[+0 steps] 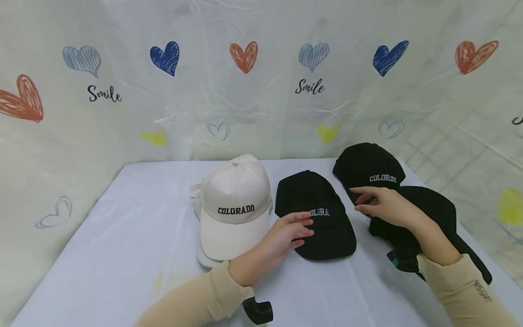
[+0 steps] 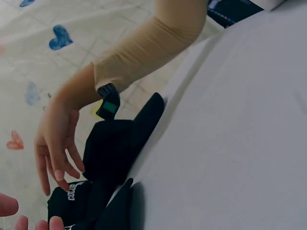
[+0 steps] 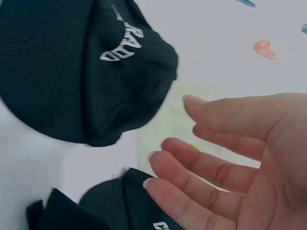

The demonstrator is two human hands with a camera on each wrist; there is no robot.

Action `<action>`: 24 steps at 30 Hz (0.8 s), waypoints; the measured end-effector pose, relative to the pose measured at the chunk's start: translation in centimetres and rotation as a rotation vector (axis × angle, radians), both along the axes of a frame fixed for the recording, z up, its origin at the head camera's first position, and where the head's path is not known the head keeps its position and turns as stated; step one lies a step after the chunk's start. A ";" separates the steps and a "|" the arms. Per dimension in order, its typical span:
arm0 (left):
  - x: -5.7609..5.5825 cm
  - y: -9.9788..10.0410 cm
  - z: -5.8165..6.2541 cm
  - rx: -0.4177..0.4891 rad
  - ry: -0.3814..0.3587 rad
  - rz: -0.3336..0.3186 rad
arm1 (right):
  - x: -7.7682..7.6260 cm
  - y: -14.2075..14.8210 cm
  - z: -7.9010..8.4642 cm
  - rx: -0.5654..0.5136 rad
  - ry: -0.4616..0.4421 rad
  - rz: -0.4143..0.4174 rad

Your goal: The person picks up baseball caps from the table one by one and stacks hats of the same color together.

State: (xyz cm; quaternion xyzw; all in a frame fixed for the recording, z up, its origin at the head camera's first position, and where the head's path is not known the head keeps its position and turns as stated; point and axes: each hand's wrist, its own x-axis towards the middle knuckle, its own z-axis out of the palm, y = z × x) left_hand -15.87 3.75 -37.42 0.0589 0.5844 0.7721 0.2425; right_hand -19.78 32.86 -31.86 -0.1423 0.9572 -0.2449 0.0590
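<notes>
In the head view my left hand hovers in front of a black cap lettered COLORADO, covering part of its lettering, fingers relaxed. Left of it sits a white cap with the same word in black, stacked on another white one. My right hand overlaps two more black caps: a lettered back cap and a right-hand cap with its brim pointing toward me. The right wrist view shows the right hand holding nothing, fingers loosely bent, beside a black cap.
A white-covered table carries the caps. Behind it hangs a pale sheet printed with hearts and the word Smile. Both forearms wear beige sleeves, and a dark wrist device sits under the left cuff.
</notes>
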 end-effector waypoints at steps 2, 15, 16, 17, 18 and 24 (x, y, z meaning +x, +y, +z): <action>-0.1 0.5 0.0 0.008 -0.005 -0.006 | 0.4 0.2 0.4 -0.003 0.042 -0.009; -0.5 3.8 -0.3 0.028 -0.081 -0.165 | 3.2 5.3 2.9 -0.126 0.241 -0.085; -0.4 4.0 -0.5 0.024 -0.094 -0.188 | 3.3 5.8 3.0 -0.142 0.241 -0.100; -0.4 4.3 -0.7 0.020 -0.110 -0.208 | 3.5 6.4 3.1 -0.149 0.240 -0.121; -0.3 4.5 -0.9 0.018 -0.126 -0.227 | 3.6 6.9 3.2 -0.147 0.241 -0.145; 0.2 6.3 -1.3 0.006 -0.161 -0.286 | 4.1 10.0 3.4 -0.121 0.225 -0.262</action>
